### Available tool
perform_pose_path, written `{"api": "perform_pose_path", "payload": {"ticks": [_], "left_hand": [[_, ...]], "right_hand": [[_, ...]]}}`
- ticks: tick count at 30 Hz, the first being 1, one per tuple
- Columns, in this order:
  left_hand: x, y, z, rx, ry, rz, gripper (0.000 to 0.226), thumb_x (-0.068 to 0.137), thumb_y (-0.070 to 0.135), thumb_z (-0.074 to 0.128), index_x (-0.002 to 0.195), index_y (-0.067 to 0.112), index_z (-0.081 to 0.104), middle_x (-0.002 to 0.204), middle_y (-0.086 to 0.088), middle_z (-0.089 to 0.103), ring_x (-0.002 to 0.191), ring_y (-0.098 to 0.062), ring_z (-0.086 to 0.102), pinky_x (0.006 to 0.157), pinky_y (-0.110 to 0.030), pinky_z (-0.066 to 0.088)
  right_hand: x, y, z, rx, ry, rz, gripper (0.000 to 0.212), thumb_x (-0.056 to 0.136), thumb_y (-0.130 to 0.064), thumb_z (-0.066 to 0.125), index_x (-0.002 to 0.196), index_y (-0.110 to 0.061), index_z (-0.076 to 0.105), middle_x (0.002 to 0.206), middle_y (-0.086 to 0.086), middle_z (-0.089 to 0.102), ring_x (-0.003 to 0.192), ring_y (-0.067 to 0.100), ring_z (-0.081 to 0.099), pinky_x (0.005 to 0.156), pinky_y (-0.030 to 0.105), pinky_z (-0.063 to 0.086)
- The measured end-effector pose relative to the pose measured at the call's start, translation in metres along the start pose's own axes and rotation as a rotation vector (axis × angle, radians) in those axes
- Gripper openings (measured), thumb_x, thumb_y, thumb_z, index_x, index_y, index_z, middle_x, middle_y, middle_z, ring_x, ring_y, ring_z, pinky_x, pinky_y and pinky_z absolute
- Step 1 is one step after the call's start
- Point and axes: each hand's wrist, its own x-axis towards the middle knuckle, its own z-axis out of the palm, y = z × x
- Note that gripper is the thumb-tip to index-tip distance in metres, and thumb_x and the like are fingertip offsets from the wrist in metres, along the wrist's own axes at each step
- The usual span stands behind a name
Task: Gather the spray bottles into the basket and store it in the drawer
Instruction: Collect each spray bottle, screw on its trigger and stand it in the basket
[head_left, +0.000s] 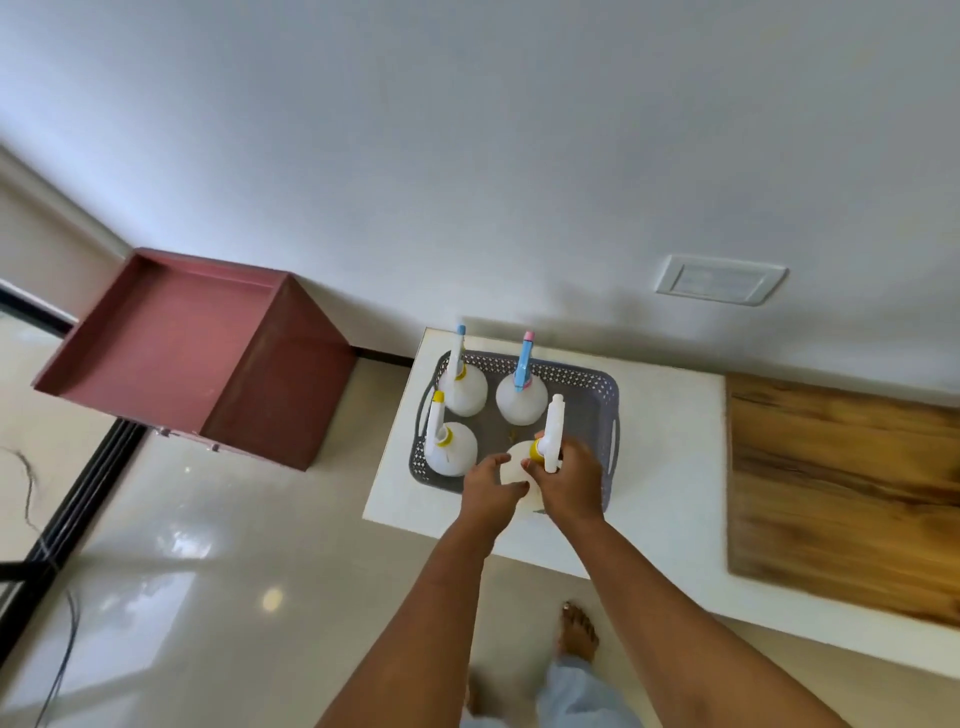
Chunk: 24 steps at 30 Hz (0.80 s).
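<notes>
The right hand (569, 480) is clenched around the neck of the held spray bottle (554, 426), fingers wrapped just under its white trigger head, where a yellow collar shows. The left hand (491, 488) clasps the round white body of the same bottle from the other side, thumb on top and fingers curled beneath. The bottle stands upright at the near right corner of the grey basket (610, 395). Both hands cover its lower part, so it is unclear whether its base rests on the basket floor or hangs just above it.

Three more bottles stand upright inside the basket: the yellow-tipped bottle (449, 449) at the near left, the blue-tipped bottle (462, 387) at the far left and the pink-tipped bottle (521, 397) at the far right. They stand near one another, apart from the hands.

The basket sits on a white table (665, 467) against the wall. The hands and wrists hide its near rim. A wooden board (841, 493) lies on the table well to the right, cut off by the frame edge. A red cabinet (208, 353) stands on the floor to the left; its front is barely visible from this angle, so a drawer cannot be made out. A bare foot (576, 631) shows below the arms.
</notes>
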Motion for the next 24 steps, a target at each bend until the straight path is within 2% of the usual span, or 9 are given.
{"api": "perform_pose_path", "payload": {"ticks": [2, 6, 10, 12, 16, 20, 22, 24], "left_hand": [[0.008, -0.001, 0.002, 0.045, -0.020, 0.002, 0.058, 0.081, 0.010, 0.067, 0.134, 0.018, 0.045, 0.139, -0.007, 0.043, 0.124, -0.027, 0.048, 0.103, -0.038, 0.046], [0.035, -0.011, 0.005, 0.128, -0.109, -0.006, 0.066, 0.075, 0.011, 0.073, 0.135, 0.019, 0.047, 0.138, -0.009, 0.041, 0.122, -0.028, 0.048, 0.104, -0.042, 0.046], [0.056, -0.011, -0.001, 0.148, -0.156, -0.027, 0.059, 0.081, 0.008, 0.065, 0.136, 0.017, 0.046, 0.140, -0.011, 0.042, 0.122, -0.029, 0.049, 0.104, -0.040, 0.046], [0.062, -0.009, -0.006, 0.163, -0.172, -0.015, 0.058, 0.082, 0.006, 0.063, 0.137, 0.017, 0.045, 0.140, -0.010, 0.044, 0.121, -0.028, 0.050, 0.100, -0.036, 0.047], [0.074, -0.003, -0.017, 0.152, -0.218, -0.024, 0.054, 0.085, 0.003, 0.060, 0.135, 0.014, 0.044, 0.131, -0.005, 0.052, 0.104, -0.019, 0.053, 0.088, -0.027, 0.047], [0.084, 0.005, -0.019, 0.160, -0.238, -0.014, 0.050, 0.090, 0.008, 0.056, 0.136, 0.019, 0.043, 0.132, -0.009, 0.055, 0.116, -0.026, 0.054, 0.098, -0.036, 0.048], [0.086, 0.007, -0.018, 0.173, -0.258, -0.013, 0.050, 0.090, 0.005, 0.056, 0.136, 0.019, 0.043, 0.134, -0.008, 0.053, 0.119, -0.026, 0.053, 0.101, -0.039, 0.048], [0.087, 0.006, -0.018, 0.165, -0.274, -0.019, 0.051, 0.089, 0.004, 0.056, 0.136, 0.018, 0.044, 0.135, -0.008, 0.053, 0.120, -0.026, 0.052, 0.102, -0.040, 0.047]], "right_hand": [[0.011, 0.003, 0.009, -0.051, 0.013, 0.008, 0.045, 0.079, -0.012, 0.074, 0.120, -0.005, 0.058, 0.117, 0.018, 0.058, 0.109, 0.030, 0.057, 0.092, 0.034, 0.046], [0.030, 0.011, 0.026, -0.121, 0.026, 0.027, 0.044, 0.079, -0.014, 0.073, 0.119, -0.004, 0.058, 0.115, 0.018, 0.055, 0.108, 0.030, 0.055, 0.091, 0.033, 0.045], [0.043, 0.017, 0.041, -0.170, 0.065, 0.048, 0.045, 0.078, -0.018, 0.074, 0.118, -0.004, 0.058, 0.114, 0.017, 0.055, 0.104, 0.029, 0.057, 0.089, 0.032, 0.047], [0.045, 0.016, 0.047, -0.181, 0.068, 0.048, 0.046, 0.078, -0.019, 0.074, 0.119, -0.004, 0.058, 0.113, 0.017, 0.055, 0.102, 0.028, 0.057, 0.088, 0.032, 0.048], [0.052, 0.012, 0.058, -0.160, 0.084, 0.054, 0.042, 0.079, -0.017, 0.074, 0.117, -0.006, 0.061, 0.103, 0.013, 0.052, 0.094, 0.025, 0.057, 0.085, 0.031, 0.049], [0.056, 0.012, 0.067, -0.149, 0.093, 0.086, 0.041, 0.082, -0.019, 0.071, 0.120, -0.007, 0.059, 0.108, 0.014, 0.053, 0.090, 0.019, 0.054, 0.086, 0.031, 0.051], [0.057, 0.015, 0.071, -0.142, 0.092, 0.089, 0.038, 0.084, -0.019, 0.068, 0.119, -0.007, 0.059, 0.106, 0.013, 0.052, 0.086, 0.014, 0.050, 0.083, 0.027, 0.051], [0.057, 0.019, 0.073, -0.123, 0.084, 0.098, 0.033, 0.087, -0.019, 0.065, 0.117, -0.008, 0.060, 0.099, 0.005, 0.047, 0.082, 0.010, 0.048, 0.074, 0.014, 0.047]]}}
